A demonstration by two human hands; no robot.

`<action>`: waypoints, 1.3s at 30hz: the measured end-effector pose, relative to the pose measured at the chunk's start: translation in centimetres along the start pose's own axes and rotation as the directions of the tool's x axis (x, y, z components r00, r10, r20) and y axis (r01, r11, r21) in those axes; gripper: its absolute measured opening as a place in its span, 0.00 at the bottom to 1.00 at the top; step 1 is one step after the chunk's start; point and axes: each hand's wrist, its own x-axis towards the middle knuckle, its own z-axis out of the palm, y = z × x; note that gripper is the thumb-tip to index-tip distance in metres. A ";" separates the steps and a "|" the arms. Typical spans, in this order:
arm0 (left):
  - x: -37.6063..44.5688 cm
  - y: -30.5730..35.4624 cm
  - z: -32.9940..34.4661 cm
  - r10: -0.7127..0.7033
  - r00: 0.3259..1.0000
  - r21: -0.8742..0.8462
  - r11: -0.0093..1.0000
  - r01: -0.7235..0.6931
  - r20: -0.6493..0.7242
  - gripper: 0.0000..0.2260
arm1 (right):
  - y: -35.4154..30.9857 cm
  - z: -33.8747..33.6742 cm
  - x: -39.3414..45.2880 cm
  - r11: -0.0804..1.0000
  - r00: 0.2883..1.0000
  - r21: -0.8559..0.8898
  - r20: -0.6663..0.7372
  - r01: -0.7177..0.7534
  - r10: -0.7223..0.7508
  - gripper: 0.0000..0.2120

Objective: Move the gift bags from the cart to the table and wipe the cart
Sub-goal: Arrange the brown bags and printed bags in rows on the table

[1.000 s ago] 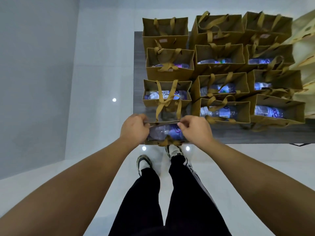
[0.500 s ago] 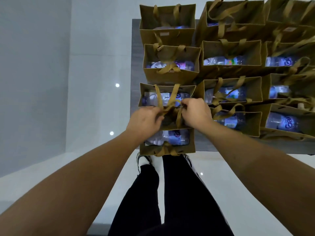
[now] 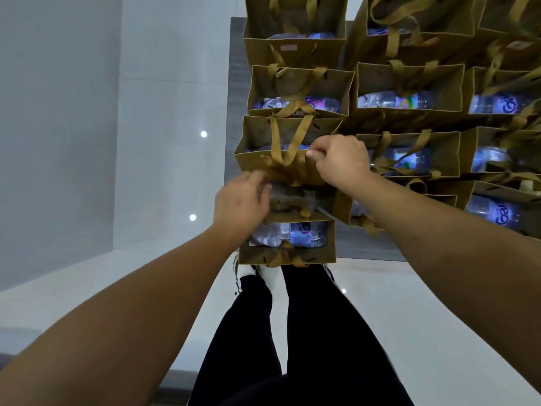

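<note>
Head view: many brown gift bags stand packed in rows on the dark grey table (image 3: 234, 83), filling it from the near edge to the far edge and off frame to the right. Most show a water bottle inside. Judging by that crowd, much of the moving looks done. The cart is not in view, so how many bags are left on it cannot be told, and nothing here shows any wiping begun.

The nearest bag (image 3: 288, 254) stands at the table's near left corner, its front face hanging slightly past the near edge, a water bottle (image 3: 289, 234) lying in it. Just behind it stands the second bag (image 3: 289, 148), tilted a little towards the person, with its ribbon handles (image 3: 288, 142) draped over the front wall.

The left hand (image 3: 241, 203) sits between these two bags, above the left end of the nearest bag, fingers curled at the lower left of the second bag's front wall; whether it truly pinches the paper or only touches it cannot be told. The right hand (image 3: 341, 162) is at the second bag's right top corner, thumb and fingers drawn together in what looks like a pinch on its rim or a handle strand. Both hands appear to be straightening that bag into its row.
</note>
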 end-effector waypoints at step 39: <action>8.5 3.2 -3.0 -0.100 0.981 -0.087 0.992 0.086 -0.169 0.13 | -0.6 -3.3 4.9 0.994 0.998 -0.106 -0.065 -0.011 0.004 0.16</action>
